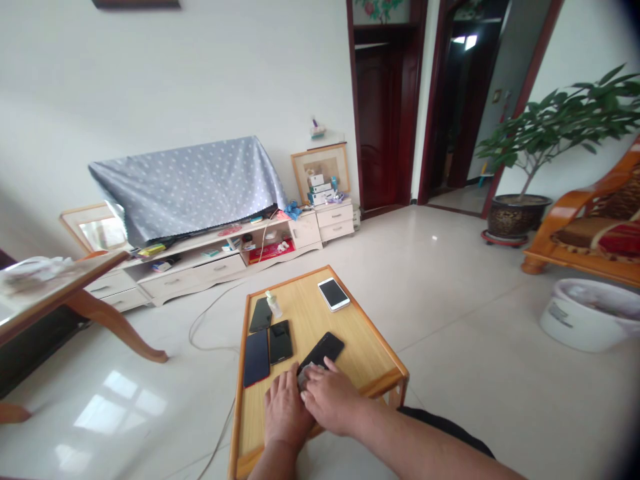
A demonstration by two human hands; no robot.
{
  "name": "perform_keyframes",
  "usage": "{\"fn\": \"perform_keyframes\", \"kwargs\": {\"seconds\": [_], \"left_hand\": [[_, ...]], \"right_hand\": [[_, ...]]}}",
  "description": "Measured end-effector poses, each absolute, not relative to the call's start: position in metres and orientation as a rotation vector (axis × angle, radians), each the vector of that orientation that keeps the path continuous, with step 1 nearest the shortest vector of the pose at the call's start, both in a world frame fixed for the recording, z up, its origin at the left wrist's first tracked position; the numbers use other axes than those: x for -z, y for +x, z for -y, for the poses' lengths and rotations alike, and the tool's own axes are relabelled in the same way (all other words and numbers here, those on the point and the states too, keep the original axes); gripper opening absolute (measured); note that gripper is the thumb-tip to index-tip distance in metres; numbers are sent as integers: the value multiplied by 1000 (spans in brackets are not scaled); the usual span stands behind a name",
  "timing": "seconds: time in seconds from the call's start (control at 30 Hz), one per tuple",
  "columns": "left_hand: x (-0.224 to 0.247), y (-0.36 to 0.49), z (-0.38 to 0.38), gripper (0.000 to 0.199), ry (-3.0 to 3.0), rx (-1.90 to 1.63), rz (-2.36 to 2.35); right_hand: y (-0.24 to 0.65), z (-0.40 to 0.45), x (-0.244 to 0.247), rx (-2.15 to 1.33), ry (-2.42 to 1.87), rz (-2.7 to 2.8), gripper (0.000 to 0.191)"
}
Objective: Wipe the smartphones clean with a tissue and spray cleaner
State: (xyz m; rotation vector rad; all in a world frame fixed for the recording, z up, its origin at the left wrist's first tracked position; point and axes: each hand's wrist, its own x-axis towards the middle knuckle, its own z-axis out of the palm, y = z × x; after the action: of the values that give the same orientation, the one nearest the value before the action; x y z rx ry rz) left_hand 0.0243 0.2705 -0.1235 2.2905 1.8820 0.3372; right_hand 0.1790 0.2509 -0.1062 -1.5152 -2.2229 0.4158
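A black smartphone (pixel 329 346) lies slanted on the small wooden table (pixel 363 347). My left hand (pixel 287 408) grips its near end, fingers bent over the edge and thumb mostly hidden. Under the fingers of my right hand (pixel 331 398) is a crumpled grey cloth (pixel 303 377), pressed against the phone's surface. To the left are a dark phone with a red edge (pixel 257 359), another black phone (pixel 281 341) and a further dark phone (pixel 261 315). Beside that last one stands a small clear bottle (pixel 274 305). A white phone (pixel 333 294) rests near the far right edge.
A white TV cabinet (pixel 200 279) lines the wall, with a spotted cloth (pixel 195 187) draped above it. On the right are a white bucket (pixel 575 320), a potted plant (pixel 519 217) and a wooden seat (pixel 565 223). A cable (pixel 197 327) runs across the floor at left.
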Motion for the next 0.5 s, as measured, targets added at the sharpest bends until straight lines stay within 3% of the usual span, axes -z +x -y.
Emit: {"fn": "perform_keyframes", "kwargs": {"seconds": [0.2, 0.5], "left_hand": [[126, 25, -271, 69, 2292, -407, -1887], [127, 23, -271, 71, 2200, -395, -1903]], "right_hand": [[208, -284, 105, -337, -1779, 1998, 50], [173, -273, 107, -403, -1531, 2201, 42]]}}
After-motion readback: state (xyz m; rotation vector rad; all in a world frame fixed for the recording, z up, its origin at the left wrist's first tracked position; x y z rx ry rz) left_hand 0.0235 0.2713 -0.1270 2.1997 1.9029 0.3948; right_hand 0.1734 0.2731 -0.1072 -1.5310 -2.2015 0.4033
